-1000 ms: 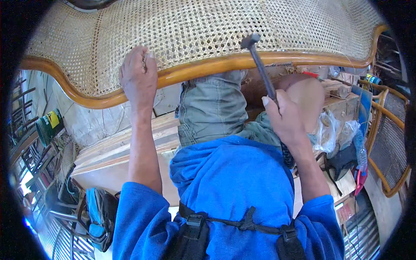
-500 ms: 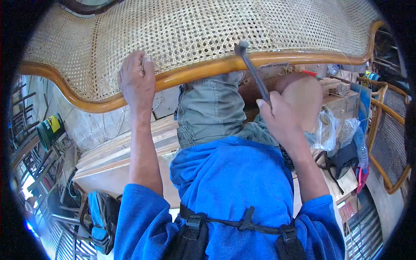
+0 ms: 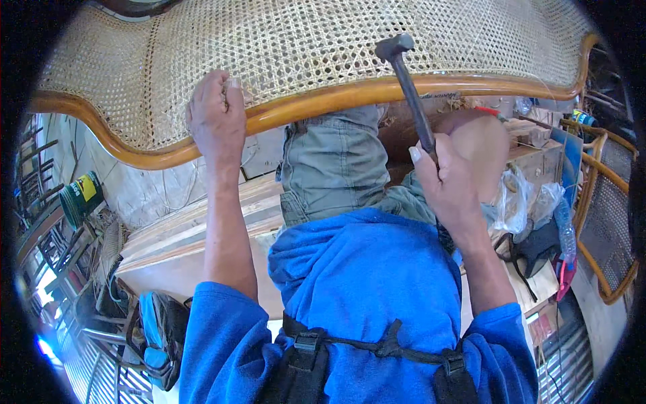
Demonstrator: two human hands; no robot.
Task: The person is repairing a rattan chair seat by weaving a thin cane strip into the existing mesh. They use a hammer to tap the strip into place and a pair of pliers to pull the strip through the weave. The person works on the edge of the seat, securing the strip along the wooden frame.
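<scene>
My right hand (image 3: 452, 187) is closed round the handle of a dark hammer (image 3: 412, 94). The hammer's head is up over the cane webbing, just beyond the wooden rail. My left hand (image 3: 219, 120) lies across the glossy brown curved rail (image 3: 316, 111), its fingers curled down on the webbing and the thumb beside them. Whatever those fingers may pinch is hidden. Woven cane webbing (image 3: 303, 40) in an open lattice spans the framed piece, which lies across my lap. Small holes show along the webbing near the rail.
Stacked boards (image 3: 195, 225) lie below my left arm. A green tin with a yellow label (image 3: 82, 196) and a blue-black backpack (image 3: 161, 340) are at left. Clear plastic bags (image 3: 515, 202), a plastic bottle (image 3: 565, 232) and another caned wooden frame (image 3: 605, 222) are at right.
The hammer has risen off the rail area and swung up and to the right, its head now farther from me. My left hand keeps its place on the rail and webbing.
</scene>
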